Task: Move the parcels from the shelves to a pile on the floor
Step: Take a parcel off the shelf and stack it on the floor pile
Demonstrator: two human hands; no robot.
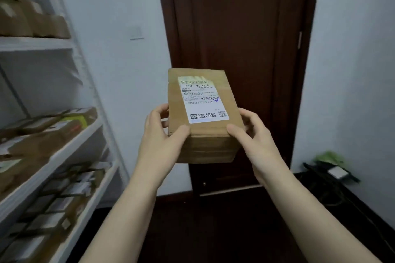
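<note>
A brown cardboard parcel (215, 143) with a white shipping label on top is held in the air at the centre of the head view, in front of a dark door. My left hand (162, 136) grips its near left corner, thumb on top and fingers round the side. My right hand (254, 134) grips its near right corner the same way. More parcels (42, 134) lie on the white shelves (70, 151) at the left, on the upper, middle and lower levels.
A dark wooden door (239, 28) stands straight ahead between white walls. The floor (213, 230) below is dark. At the right, by the wall, lies a dark heap with cables, a green bag (329, 158) and a small white item.
</note>
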